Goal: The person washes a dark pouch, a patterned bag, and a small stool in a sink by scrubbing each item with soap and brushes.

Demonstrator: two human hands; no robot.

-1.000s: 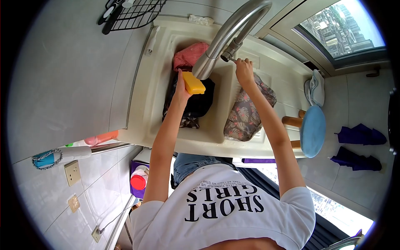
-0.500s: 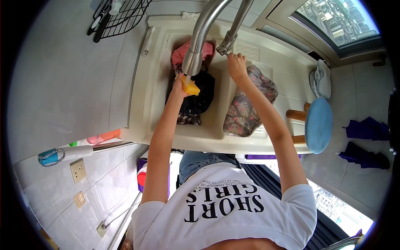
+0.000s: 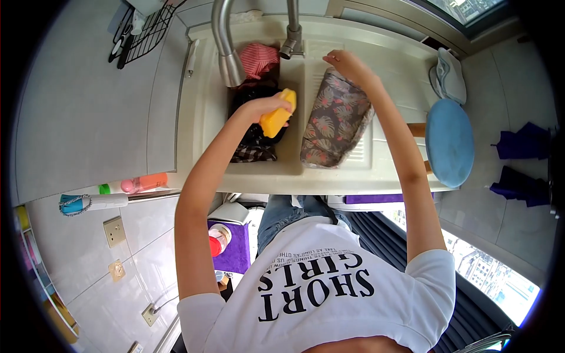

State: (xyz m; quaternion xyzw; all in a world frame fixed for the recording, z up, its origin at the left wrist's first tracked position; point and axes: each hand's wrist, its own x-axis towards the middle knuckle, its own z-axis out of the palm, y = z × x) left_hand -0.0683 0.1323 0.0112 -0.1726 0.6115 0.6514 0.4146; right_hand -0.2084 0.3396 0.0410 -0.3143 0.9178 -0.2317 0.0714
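Note:
Over the sink basin, my left hand (image 3: 271,108) grips a yellow block (image 3: 276,117), which looks like soap or a sponge. Beneath it lie dark clothes (image 3: 253,139) and, behind them, a red striped cloth (image 3: 259,60). My right hand (image 3: 347,63) is raised above the back end of a grey leaf-patterned cloth bundle (image 3: 335,120) on the ribbed part of the sink. Its fingers are slightly curled and apart, with nothing seen between them. The faucet spout (image 3: 231,67) hangs over the basin, and its lever base (image 3: 291,46) stands left of my right hand.
A blue stool (image 3: 450,142) lies on its side at the sink's right. White folded cloths (image 3: 448,76) rest behind it. A wire rack (image 3: 154,32) is at the upper left, and a white brush (image 3: 192,57) lies on the sink's left rim.
My right hand has let go of the faucet lever and moved right. My left hand has moved away from under the spout with the yellow block, now tilted upright.

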